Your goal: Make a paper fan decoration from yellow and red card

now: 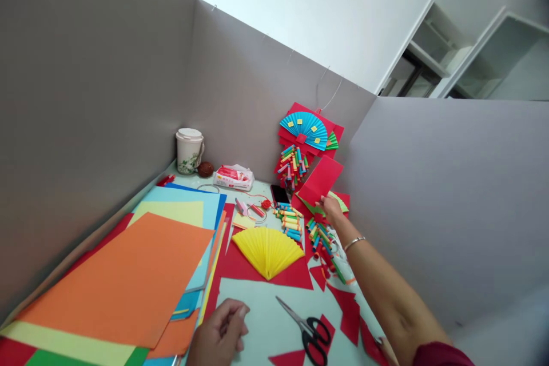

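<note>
My right hand [330, 206] pinches the lower edge of a folded red paper piece [322, 178], held up over a red and green fan ornament at the table's right side. My left hand [221, 331] rests near the table's front edge, its fingers curled; nothing shows in them. To its right lie black-handled scissors [305, 327], blades pointing up and left. Ahead of them a yellow pleated paper fan [268, 251] lies on a red sheet [240, 266]. Rolled colored paper tubes [290, 222] sit beyond the fan, and more tubes [323, 243] lie below my right hand.
Stacked colored sheets [124, 274] cover the left side. At the back stand a lidded white cup [189, 151], a tissue pack [234, 177] and a phone [279, 194]. A blue fan decoration [305, 129] hangs on the grey partition. Red scraps [346, 311] lie front right.
</note>
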{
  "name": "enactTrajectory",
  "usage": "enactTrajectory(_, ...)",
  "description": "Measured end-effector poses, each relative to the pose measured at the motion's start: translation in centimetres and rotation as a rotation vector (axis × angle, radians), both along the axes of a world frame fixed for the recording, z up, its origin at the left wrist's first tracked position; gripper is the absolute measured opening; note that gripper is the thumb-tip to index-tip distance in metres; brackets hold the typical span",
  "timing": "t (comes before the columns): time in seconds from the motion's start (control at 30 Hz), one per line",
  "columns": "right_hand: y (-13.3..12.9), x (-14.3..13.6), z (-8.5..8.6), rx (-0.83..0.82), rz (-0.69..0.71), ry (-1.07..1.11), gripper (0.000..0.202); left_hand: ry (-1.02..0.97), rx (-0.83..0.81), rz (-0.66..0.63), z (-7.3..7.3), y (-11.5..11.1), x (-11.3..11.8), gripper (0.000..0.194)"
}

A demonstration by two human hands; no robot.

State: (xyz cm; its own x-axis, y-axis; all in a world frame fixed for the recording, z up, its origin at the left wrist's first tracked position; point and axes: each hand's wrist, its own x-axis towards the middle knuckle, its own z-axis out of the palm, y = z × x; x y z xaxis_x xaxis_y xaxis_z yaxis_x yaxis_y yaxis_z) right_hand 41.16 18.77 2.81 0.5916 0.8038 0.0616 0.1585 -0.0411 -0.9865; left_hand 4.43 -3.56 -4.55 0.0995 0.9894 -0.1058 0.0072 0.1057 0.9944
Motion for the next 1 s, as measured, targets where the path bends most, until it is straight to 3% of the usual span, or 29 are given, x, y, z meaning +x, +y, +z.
enactTrajectory(0.13,-4.6,-2.2,1.6,-0.018,0.109,0.092,0.029,0.015,0.018,-0.053,1.1,-0.3,-0.3,0.032)
enactTrajectory(0.23,-9.7,-5.3,2.0,-0.03,0.267,0.144,0.021,-0.001,0.044,-0.063,1.7,-0.7,-0.4,0.032)
enactTrajectory(0.3,-13.6,-7.8,1.7,-0.041,0.39,0.17,0.015,-0.024,0.056,-0.066,2.1,-0.9,-0.5,0.032)
enactTrajectory(0.47,-22.2,-13.2,0.0,-0.116,0.638,0.199,0.027,-0.115,0.087,-0.072,3.7,-1.0,-1.1,0.035)
enactTrajectory(0.6,-25.9,-15.5,-1.3,-0.178,0.692,0.22,0.023,-0.181,0.064,-0.186,4.4,-0.8,-1.4,0.036)
enactTrajectory(0.77,-27.5,-16.8,-1.9,-0.237,0.778,0.193,0.027,-0.12,-0.057,-0.268,4.0,-0.3,-1.4,0.033)
enactTrajectory(0.87,-27.9,-16.7,-1.8,-0.204,0.733,0.028,0.03,-0.106,-0.105,-0.265,3.4,0.1,-1.5,0.032)
enactTrajectory(1.0,-29.0,-15.4,-2.4,-0.138,0.397,-0.506,0.031,-0.2,-0.116,-0.159,3.3,0.6,-1.7,0.03)
